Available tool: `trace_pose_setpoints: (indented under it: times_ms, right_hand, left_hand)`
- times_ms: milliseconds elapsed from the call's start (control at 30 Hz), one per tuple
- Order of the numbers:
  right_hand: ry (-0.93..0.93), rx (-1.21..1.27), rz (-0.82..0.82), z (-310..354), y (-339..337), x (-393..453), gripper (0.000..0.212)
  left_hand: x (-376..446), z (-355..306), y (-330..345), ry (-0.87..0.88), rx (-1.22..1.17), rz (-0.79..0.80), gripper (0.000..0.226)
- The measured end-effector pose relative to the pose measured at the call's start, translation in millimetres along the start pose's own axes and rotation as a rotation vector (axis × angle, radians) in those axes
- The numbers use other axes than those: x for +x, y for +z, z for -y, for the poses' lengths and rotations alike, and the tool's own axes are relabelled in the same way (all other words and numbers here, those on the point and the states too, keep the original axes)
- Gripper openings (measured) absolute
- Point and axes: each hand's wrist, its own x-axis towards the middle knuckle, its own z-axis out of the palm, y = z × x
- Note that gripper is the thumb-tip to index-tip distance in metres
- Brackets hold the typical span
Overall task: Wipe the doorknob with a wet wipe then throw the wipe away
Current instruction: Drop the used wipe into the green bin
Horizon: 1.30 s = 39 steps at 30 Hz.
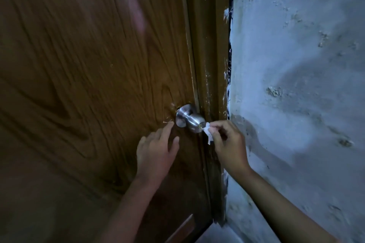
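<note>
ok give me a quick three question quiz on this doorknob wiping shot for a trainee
1. Which of the hands pinches the wet wipe?
2. True or false: the left hand grips the doorknob.
3. The wipe touches which part of the knob: a) the plate against the door, b) the outer face, c) nothing yet?

Key:
1. The right hand.
2. False; its fingers lie straight beside the knob, against the door.
3. b

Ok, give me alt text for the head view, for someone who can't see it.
The right hand pinches a crumpled white wet wipe against the front face of a silver doorknob on a brown wood-grain door. The left hand, fingers straight, reaches toward the door just below and left of the knob. A rough white wall stands to the right.
</note>
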Motion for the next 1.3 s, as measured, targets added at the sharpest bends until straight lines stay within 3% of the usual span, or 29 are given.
trace_pose_setpoints:
  times_ms: [167,400,733,900,1000,1100,1200,1300]
  right_hand:
    - [0.132,0.027,-0.006,6.3,-10.9,-28.3,0.008]
    - [0.262,-0.027,0.042,8.4,-29.6,-101.6,0.014]
    - [0.620,0.009,0.179,-17.0,-76.1,-182.6,0.015]
    - [0.803,-0.022,0.262,-71.6,-103.8,-220.9,0.017]
    - [0.919,-0.041,0.327,-113.7,-125.9,-251.3,0.031]
    - [0.919,-0.107,0.374,-148.6,-150.0,-279.8,0.022]
    - [0.936,-0.222,0.384,-191.2,-167.4,-308.1,0.031]
    - [1.170,-0.164,0.427,-245.0,-176.3,-339.3,0.030]
  left_hand:
    - [-36.7,-25.5,-13.4,-0.142,-0.321,0.097,0.043]
    - [-106.1,-53.3,-11.6,-0.179,-0.521,0.251,0.037]
    - [-179.4,-105.4,40.3,-0.451,-0.973,0.478,0.038]
    - [-226.2,-139.7,87.2,-0.692,-1.118,0.658,0.018]
    - [-264.1,-163.0,119.8,-0.840,-1.122,0.734,0.012]
    - [-300.9,-189.7,153.7,-0.995,-1.131,0.798,0.017]
    - [-331.8,-214.5,188.6,-1.088,-1.121,0.809,0.017]
    - [-363.1,-231.9,229.6,-1.102,-1.092,0.850,0.021]
